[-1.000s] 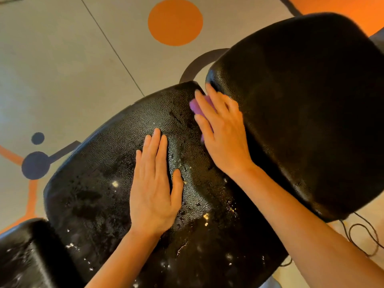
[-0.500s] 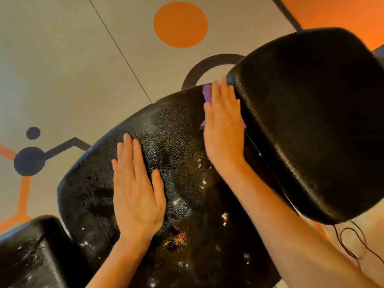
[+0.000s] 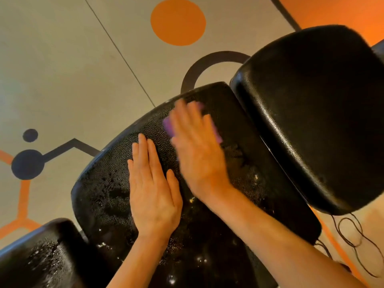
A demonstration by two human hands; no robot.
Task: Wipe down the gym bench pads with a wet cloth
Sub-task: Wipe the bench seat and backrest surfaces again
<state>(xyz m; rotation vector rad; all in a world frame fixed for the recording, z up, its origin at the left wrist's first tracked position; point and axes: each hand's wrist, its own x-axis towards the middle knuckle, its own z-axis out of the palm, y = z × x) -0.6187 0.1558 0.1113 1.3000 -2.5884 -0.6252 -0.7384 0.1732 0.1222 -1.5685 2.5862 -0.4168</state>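
Note:
A black textured bench pad (image 3: 104, 196) fills the middle of the view, wet and glistening. My right hand (image 3: 197, 150) presses a purple cloth (image 3: 169, 126) flat on the pad's far part; the hand is blurred and covers most of the cloth. My left hand (image 3: 152, 192) lies flat on the pad beside it, palm down, fingers together, holding nothing. A second black pad (image 3: 315, 113), tilted up, stands to the right, just past the cloth. A third wet pad (image 3: 39, 258) shows at the lower left.
The beige floor (image 3: 62, 69) carries orange and dark painted shapes, with an orange circle (image 3: 178, 21) beyond the pads. A thin dark cord (image 3: 353, 235) hangs below the right pad.
My right hand has slid the purple cloth leftwards, away from the gap beside the tilted pad. My left hand stays flat on the pad.

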